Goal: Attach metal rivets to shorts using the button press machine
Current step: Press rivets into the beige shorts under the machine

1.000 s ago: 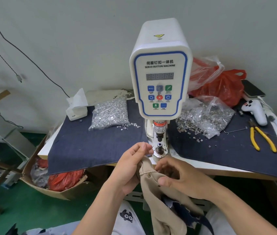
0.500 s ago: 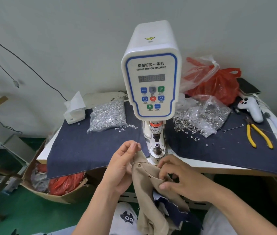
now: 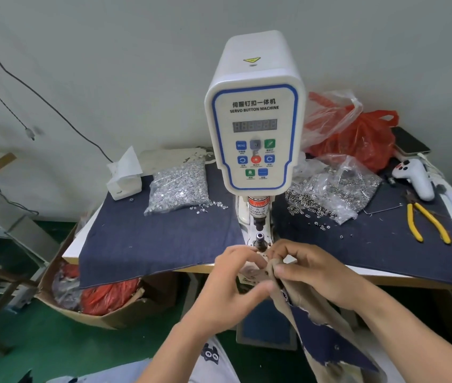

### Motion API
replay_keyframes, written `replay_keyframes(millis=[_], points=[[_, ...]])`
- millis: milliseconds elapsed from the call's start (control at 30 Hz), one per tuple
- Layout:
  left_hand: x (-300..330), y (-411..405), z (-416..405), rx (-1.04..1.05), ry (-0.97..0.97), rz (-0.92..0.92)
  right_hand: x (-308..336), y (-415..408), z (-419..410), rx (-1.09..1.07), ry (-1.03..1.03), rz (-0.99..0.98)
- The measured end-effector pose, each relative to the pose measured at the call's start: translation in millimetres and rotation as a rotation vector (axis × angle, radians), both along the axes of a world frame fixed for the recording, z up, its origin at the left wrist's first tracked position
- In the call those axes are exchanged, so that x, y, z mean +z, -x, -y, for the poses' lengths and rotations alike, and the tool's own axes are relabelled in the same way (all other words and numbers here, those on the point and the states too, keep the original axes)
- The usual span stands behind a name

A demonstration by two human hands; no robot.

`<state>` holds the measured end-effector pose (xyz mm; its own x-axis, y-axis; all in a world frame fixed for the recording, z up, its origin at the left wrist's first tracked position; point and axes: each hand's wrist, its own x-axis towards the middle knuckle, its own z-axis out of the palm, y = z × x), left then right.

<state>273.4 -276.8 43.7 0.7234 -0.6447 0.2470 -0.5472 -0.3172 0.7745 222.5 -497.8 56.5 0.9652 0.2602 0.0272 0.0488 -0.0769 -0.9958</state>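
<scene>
**Lining up the shorts under the press**

Sitting on the floor below the table's left end, a cardboard box [image 3: 92, 308] holds red plastic bags and other scraps. On the table [image 3: 86, 239], which is draped with a dark blue cloth [image 3: 147, 244], a white tissue box [image 3: 124, 183] stands at the back left corner, and just right of it a clear bag of silver rivet pieces [image 3: 178, 186] spills a few loose ones toward the middle, within easy reach of the machine.

At the front edge, the left hand [image 3: 233, 283] pinches the tan shorts [image 3: 263, 275] between thumb and curled fingers. The button press machine [image 3: 255, 128] rises at the centre, its lower die [image 3: 259, 239] just beyond the fingertips. The right hand [image 3: 310, 272] grips the same fabric edge with fingers curled over it; both hands seem to stretch the cloth so the marked spot can go onto the die. The rest of the shorts hangs down off the front edge, dark lining showing.

Right of the machine, an open clear bag of ring-shaped parts [image 3: 335, 189] lies with many scattered; behind it sits a red bag [image 3: 363, 139]. Yellow-handled pliers [image 3: 426, 219] and a white handheld controller [image 3: 415, 178] rest near the right edge.
</scene>
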Motion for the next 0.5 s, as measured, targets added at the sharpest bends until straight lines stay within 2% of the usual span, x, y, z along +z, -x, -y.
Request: replay_keyframes(millis=[133,233,367,500], points=[[-6,11,14,0.160,0.097,0.068,1,0,2,-0.004,0.062,-0.019],[-8,11,16,0.128,0.121,0.078,4,-2,4,-0.003,0.173,-0.032],[-2,8,7,-0.019,0.099,-0.208,5,-5,15,0.016,0.387,0.042],[7,-2,3,-0.206,-0.121,-0.436,6,-4,16,0.098,0.393,0.112]])
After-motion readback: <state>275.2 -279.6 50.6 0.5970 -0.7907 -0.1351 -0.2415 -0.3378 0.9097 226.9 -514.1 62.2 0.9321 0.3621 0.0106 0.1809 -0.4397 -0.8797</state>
